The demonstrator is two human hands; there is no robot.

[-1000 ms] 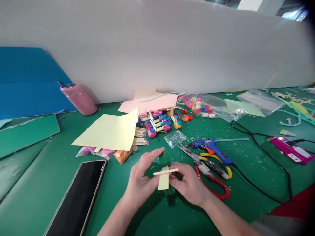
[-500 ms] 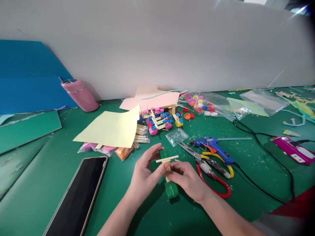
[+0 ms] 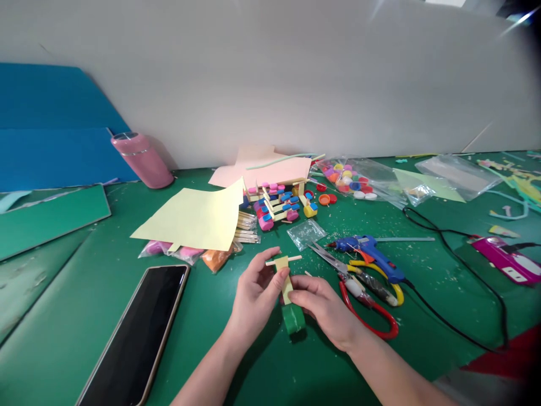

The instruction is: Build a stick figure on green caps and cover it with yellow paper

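Near the table's front, both hands hold a small craft piece: a pale yellow strip [image 3: 287, 290] with a green block [image 3: 293, 319] at its near end. A thin wooden stick [image 3: 296, 257] lies crosswise at the strip's far end, its middle covered by the strip. My left hand [image 3: 256, 295] is closed on the strip, thumb pressed on top near the stick. On the other side, my right hand [image 3: 323, 307] pinches the strip's edge just above the green block. Fingertips beneath the piece are partly hidden.
To the right lie scissors [image 3: 372, 317] and a blue glue gun [image 3: 367, 252] with a black cord. Small colourful assembled pieces [image 3: 281, 206] and a bag of bottle caps [image 3: 349, 180] stand behind. Leftward are a phone [image 3: 135, 332], a yellow sheet [image 3: 190, 220] and a pink bottle [image 3: 146, 160].
The stick, tilted on top of the piece before, now lies nearly level with the strip's end over its middle. More of the yellow strip shows between the hands. The view has shifted slightly.
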